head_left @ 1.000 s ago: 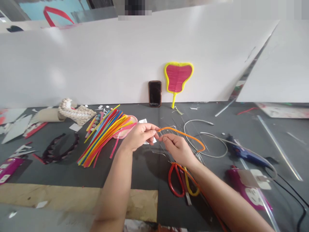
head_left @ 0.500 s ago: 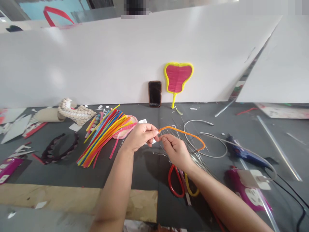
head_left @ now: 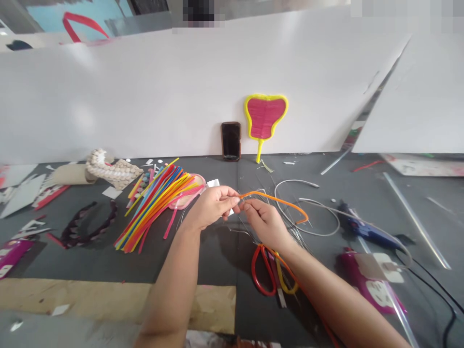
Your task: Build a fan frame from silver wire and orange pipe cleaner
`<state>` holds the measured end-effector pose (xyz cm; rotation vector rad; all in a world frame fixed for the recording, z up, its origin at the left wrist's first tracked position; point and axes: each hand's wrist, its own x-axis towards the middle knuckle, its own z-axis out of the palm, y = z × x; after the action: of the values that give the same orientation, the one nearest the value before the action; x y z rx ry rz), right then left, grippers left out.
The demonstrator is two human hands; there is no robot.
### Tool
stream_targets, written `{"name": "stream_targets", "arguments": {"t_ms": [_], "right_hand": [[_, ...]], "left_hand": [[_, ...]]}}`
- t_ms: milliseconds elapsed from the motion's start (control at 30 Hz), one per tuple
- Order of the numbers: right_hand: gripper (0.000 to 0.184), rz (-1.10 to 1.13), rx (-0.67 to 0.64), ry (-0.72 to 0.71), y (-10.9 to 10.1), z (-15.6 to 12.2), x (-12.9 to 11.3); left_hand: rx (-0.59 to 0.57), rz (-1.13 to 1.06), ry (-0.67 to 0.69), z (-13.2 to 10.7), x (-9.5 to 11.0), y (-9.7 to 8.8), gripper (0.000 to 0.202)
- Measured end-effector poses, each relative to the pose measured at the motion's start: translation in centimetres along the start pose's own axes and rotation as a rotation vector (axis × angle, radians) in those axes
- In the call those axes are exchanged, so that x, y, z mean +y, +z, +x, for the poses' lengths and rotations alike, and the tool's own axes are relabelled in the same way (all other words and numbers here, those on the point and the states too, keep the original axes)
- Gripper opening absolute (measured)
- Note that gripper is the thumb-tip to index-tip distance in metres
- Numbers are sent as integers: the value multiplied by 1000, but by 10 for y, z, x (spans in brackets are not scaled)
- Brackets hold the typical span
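Observation:
An orange pipe cleaner [head_left: 277, 198] arches between and beyond my hands, its far end bent down to the right. My left hand [head_left: 217, 205] pinches it near one end between thumb and fingers. Close beside, almost touching the left fingertips, my right hand [head_left: 266, 223] is closed in a pinch on the orange strand; the exact grip point is partly hidden. More orange strand shows below the right wrist. Thin metal wires [head_left: 295, 231] lie beneath the right hand. Scissors with one red and one yellow handle [head_left: 264, 285] rest just below it.
A bundle of coloured pipe cleaners [head_left: 155, 208] lies left. A phone [head_left: 231, 141] and a yellow-edged pink fan [head_left: 267, 116] lean on the white board [head_left: 163, 87]. Right are a blue glue gun [head_left: 373, 231], a purple power strip [head_left: 380, 290] and clear sticks. A dark braided band [head_left: 89, 227] sits left.
My hands keep nearly the same pinch. An orange strand now shows below the right wrist, over the scissors, where it was not visible before. The view has shifted slightly.

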<state>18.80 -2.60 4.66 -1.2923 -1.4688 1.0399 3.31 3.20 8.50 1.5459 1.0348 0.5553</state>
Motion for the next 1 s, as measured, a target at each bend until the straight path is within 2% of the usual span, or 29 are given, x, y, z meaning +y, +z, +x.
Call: {"name": "stream_targets", "arguments": {"t_ms": [200,267,367,533,633,800,1000], "right_hand": [[29,56,-23,-1,-1,1,-2],[29,78,-27,0,0,2,-6],[30,98,-47,-6,1,3,-15],[31,40,-99,-36,1,3,-35],[31,7,-86,-57,2,1,-43],[30,-12,-58,-103,5,-5,-53],[31,-17,-50,-124,9,-7,-62]], "left_hand": [[56,25,34,-3,4,3,26],[103,56,53,-6,8,3,30],[179,139,95,-12,14,3,27],[304,213,138,-21,21,1,25],[286,101,132,-24,24,-3,24],[164,-195,86,-26,26,-9,24],[161,-147,130,-33,36,-11,25]]}}
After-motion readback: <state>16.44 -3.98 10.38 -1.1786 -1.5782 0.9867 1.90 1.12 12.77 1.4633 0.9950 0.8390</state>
